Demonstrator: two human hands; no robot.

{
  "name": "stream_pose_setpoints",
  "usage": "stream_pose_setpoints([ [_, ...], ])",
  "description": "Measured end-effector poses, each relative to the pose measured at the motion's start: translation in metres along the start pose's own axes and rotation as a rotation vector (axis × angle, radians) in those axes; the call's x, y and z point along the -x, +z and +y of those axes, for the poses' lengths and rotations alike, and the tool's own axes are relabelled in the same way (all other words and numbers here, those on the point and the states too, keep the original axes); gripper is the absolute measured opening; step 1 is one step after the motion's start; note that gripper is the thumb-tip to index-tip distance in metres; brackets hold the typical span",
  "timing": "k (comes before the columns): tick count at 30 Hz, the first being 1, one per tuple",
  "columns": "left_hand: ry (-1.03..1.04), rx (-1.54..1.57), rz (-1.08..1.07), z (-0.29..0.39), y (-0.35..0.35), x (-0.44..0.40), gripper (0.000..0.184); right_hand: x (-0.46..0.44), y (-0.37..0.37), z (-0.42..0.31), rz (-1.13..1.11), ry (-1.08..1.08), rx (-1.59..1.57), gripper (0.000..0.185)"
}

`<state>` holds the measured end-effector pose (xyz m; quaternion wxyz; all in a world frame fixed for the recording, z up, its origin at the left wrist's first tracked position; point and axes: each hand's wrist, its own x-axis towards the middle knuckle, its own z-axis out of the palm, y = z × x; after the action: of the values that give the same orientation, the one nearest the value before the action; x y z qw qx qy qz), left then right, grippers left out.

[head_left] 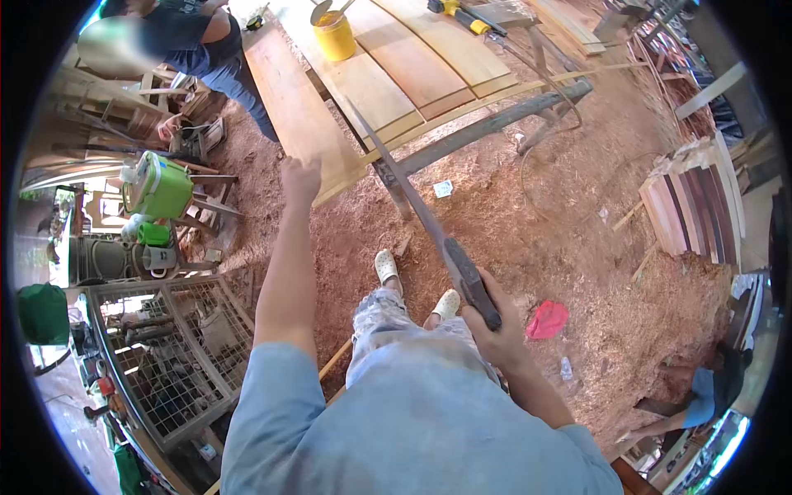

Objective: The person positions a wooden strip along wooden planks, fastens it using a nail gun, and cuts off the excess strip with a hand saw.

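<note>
My right hand (497, 326) is wrapped around the dark handle of a handsaw (425, 216), seen nearly edge-on. Its long blade slants up and left, with the tip by the ends of the boards. My left hand (300, 180) is closed at the near end of a long wooden board (301, 115), seemingly gripping its left edge; the fingertips are hidden. Beside that board lie more planks (363, 82), side by side on a wooden trestle (495, 124). A yellow pail (334, 40) stands on them.
A yellow-and-black power tool (459, 15) lies at the far end. Another person (219, 62) stands at upper left. A green cooler (157, 186) and wire-mesh cage (177, 355) are on the left. Sawdust covers the ground, with a red cloth (547, 320); stacked boards (693, 206) stand right.
</note>
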<state>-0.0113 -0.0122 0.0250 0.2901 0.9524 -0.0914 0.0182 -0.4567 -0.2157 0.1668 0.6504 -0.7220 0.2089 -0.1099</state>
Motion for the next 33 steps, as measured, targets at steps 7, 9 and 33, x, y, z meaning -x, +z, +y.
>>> stream_pose_setpoints([
  [7, 0.028, -0.332, -0.063, 0.037, 0.033, 0.018, 0.074, -0.023, 0.021, -0.015, -0.048, -0.004, 0.133, 0.062],
  [9, 0.011, -0.38, -0.088, 0.046, 0.033, 0.024, 0.073, -0.025, 0.023, -0.014, -0.116, 0.105, 0.081, 0.063],
  [33, 0.02, -0.443, -0.085, 0.055, 0.028, 0.033, 0.067, -0.115, 0.066, -0.016, -0.152, 0.12, 0.183, 0.056],
])
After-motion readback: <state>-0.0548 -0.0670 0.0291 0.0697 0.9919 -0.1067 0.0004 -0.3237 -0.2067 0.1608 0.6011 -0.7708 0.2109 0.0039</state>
